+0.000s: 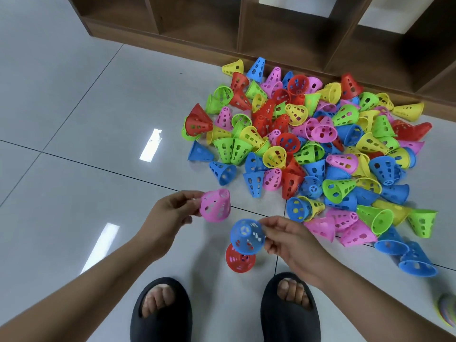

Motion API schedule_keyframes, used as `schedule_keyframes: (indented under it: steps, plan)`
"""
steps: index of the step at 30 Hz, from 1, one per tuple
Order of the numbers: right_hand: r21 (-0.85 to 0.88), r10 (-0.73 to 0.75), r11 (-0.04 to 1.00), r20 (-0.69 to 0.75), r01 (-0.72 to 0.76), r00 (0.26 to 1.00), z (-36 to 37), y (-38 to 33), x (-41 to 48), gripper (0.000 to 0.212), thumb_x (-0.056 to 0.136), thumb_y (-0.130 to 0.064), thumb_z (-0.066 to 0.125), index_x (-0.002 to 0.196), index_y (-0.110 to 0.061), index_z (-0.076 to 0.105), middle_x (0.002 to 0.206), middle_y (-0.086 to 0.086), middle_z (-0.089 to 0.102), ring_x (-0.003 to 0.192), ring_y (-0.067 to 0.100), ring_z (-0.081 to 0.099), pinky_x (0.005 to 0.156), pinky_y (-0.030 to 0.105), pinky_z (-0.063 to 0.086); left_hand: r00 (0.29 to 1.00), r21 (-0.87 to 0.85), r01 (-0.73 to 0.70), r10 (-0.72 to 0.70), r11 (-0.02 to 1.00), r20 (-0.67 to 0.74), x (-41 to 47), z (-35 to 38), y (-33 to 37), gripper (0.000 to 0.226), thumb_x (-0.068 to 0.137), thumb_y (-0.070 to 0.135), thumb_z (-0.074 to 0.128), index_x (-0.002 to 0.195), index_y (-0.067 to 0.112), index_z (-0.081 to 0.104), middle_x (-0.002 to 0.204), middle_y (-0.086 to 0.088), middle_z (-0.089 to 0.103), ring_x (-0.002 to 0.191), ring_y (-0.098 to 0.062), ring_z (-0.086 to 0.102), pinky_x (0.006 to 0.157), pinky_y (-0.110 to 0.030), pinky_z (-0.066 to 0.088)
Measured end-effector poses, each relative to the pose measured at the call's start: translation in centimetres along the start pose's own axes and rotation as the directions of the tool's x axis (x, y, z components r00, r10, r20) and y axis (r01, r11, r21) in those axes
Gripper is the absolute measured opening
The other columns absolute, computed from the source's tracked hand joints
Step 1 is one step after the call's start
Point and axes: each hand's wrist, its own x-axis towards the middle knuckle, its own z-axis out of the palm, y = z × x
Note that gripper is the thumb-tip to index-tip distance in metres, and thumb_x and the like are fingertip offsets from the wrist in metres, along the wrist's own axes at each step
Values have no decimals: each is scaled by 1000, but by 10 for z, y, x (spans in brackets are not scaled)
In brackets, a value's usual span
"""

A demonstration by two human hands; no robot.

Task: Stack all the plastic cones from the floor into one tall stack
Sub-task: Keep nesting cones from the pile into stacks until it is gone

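Pink plastic sat pinched in the left hand (170,214): a pink cone (215,206) held by its side, seemingly kept ready as the next piece. The right hand (288,240) pinched a blue cone (247,236) tip-up, just over a red cone (240,259) on the floor (98,95), probably to nest it there and start the stack. Beyond, the heap of loose cones (320,149) lay jumbled against the wooden shelf unit (271,33).

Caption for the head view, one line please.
Left hand holds a pink perforated plastic cone, right hand a blue cone over a red cone; multicoloured cone pile beyond.
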Motion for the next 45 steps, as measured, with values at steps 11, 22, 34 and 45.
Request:
schedule_keyframes:
  steps: [11,22,34,45]
  plan:
    - [-148,141,979,-25,-143,990,-2,40,-6,9,98,-4,67,104,-2,73,80,15,69,68,22,61,64,31,49,957,-27,29,-20,999,291,-37,33,-10,20,104,7,63,114,10,80,94,-13,74,76,-13,54,70,-24,44]
    - [-293,284,906,-117,-306,952,-2,51,0,15,103,-22,64,111,-9,66,94,18,77,73,31,75,60,31,56,971,316,30,-103,948,216,-36,42,-52,16,102,14,65,108,25,75,95,-1,75,79,-13,69,69,-30,51]
    - [-179,248,952,-32,-250,968,11,46,15,28,103,-29,65,127,-17,65,109,16,79,103,28,78,98,45,60,984,272,152,-172,950,52,-12,41,-78,11,101,16,69,111,20,71,99,-3,77,89,-21,79,88,-44,64]
    - [-486,87,866,-89,-120,992,7,-5,62,20,101,-17,61,120,-21,66,115,8,74,88,21,78,82,40,61,994,397,67,-94,915,49,35,30,-29,16,103,29,64,116,37,67,107,9,74,98,-16,75,86,-39,61]
